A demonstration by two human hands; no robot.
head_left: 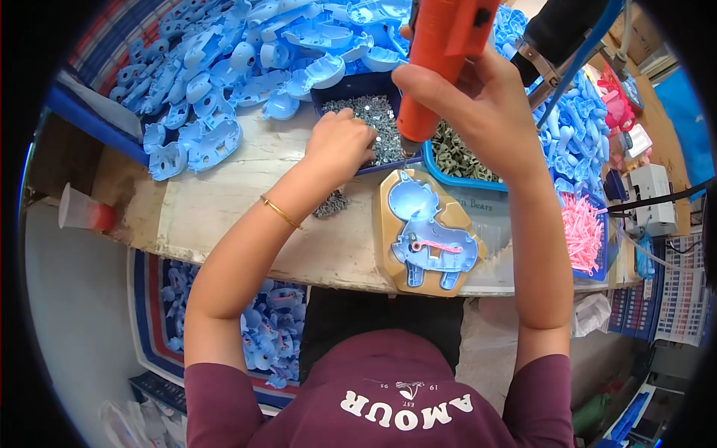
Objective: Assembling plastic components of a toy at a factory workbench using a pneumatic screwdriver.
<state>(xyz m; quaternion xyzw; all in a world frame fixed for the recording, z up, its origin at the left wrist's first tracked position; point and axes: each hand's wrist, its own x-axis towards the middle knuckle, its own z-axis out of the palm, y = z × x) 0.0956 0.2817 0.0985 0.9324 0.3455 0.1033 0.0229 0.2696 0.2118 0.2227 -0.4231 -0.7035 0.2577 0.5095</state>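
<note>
My right hand [482,108] grips an orange power screwdriver [441,67], thumb on its near side, its tip pointing down above the edge between two trays. My left hand [342,146] reaches into a dark blue tray [336,95] of small silvery screws [385,123]; its fingers are curled, and what they pinch is hidden. Below them sits a tan holding block [387,254] with a light blue plastic toy shell half [455,250] lying in it, hollow side up. A pink stick-shaped piece [439,246] lies inside the shell.
Light blue shell parts [216,82] are heaped at the far left. A bright blue tray [467,181] holds greenish-grey small parts. Pink sticks [581,231] fill a tray at right. A cup [78,207] lies at the left edge. More blue parts [272,332] sit below the table.
</note>
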